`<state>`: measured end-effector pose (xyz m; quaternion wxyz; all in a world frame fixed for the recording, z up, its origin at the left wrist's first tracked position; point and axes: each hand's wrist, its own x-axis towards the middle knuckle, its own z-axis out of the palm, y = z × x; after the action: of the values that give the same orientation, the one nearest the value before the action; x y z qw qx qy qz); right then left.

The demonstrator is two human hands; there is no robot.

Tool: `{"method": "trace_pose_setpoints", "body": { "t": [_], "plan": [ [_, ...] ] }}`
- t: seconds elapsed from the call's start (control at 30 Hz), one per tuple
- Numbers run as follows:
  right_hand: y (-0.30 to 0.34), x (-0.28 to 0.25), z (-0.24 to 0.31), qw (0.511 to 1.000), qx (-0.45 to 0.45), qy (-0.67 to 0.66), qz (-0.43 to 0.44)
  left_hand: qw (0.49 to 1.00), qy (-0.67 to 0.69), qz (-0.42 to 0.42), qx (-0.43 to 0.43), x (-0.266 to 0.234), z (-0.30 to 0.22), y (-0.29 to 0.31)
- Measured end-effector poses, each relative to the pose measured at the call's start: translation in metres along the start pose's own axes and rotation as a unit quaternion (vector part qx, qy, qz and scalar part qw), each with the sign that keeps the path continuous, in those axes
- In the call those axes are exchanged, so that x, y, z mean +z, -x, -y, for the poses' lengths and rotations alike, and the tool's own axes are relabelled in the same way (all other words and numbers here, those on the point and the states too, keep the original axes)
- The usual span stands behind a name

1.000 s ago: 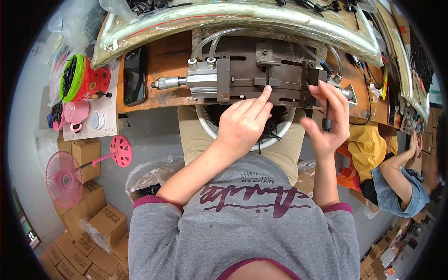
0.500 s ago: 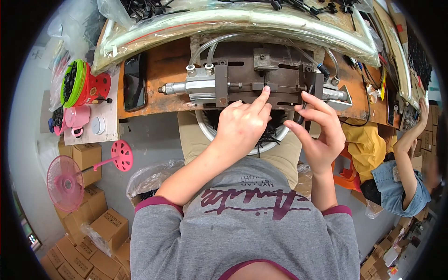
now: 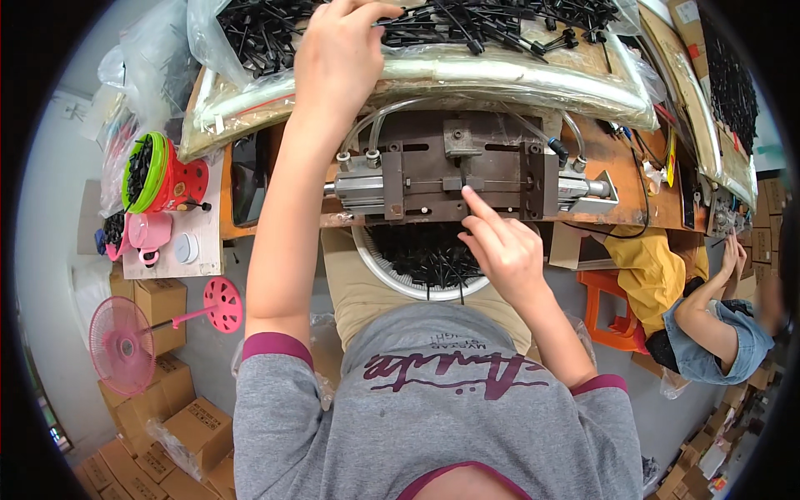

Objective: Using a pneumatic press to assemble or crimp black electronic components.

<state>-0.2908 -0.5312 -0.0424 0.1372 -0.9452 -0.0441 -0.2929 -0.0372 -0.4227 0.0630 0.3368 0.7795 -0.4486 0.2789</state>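
My left hand (image 3: 340,62) reaches over the padded tray rim, its curled fingertips at a pile of thin black plastic parts (image 3: 467,23); what they pinch, if anything, is hidden. Below it, my right hand (image 3: 510,260) has its index finger stretched out, the tip at the small metal block (image 3: 462,183) in the middle of a dark metal fixture (image 3: 425,137). Its other fingers are loosely bent with nothing seen in them. Silver air cylinders (image 3: 360,190) flank the fixture. Under its front edge, a white round basket (image 3: 371,265) in my lap holds many black parts.
A clear-wrapped padded rim (image 3: 417,82) borders the tray behind the fixture. Clear air hoses (image 3: 377,129) arch over the bench. A green tub (image 3: 148,171) and pink mug (image 3: 150,232) stand left, above a pink fan (image 3: 122,343). At right, another person (image 3: 717,329) works beside an orange stool (image 3: 602,308).
My left hand has gone from the fixture up to the pile. My right hand has moved left to the central block, and the black piece it held is no longer in its fingers.
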Motion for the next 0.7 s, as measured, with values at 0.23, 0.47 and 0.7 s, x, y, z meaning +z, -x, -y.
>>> {"method": "trace_pose_setpoints", "body": {
  "t": [0.23,0.47,0.7],
  "plan": [
    [-0.011,0.003,0.002,1.000,-0.002,0.018,0.013,0.988,0.024,0.102,0.114,0.027,-0.003,-0.026],
    [-0.009,-0.002,0.005,0.998,0.038,0.004,0.044,0.959,0.228,0.029,-0.165,0.024,0.014,-0.051],
    [-0.024,-0.016,0.008,0.994,0.086,-0.072,-0.014,0.897,0.277,0.034,-0.342,-0.006,0.011,-0.070]
  ]
}}
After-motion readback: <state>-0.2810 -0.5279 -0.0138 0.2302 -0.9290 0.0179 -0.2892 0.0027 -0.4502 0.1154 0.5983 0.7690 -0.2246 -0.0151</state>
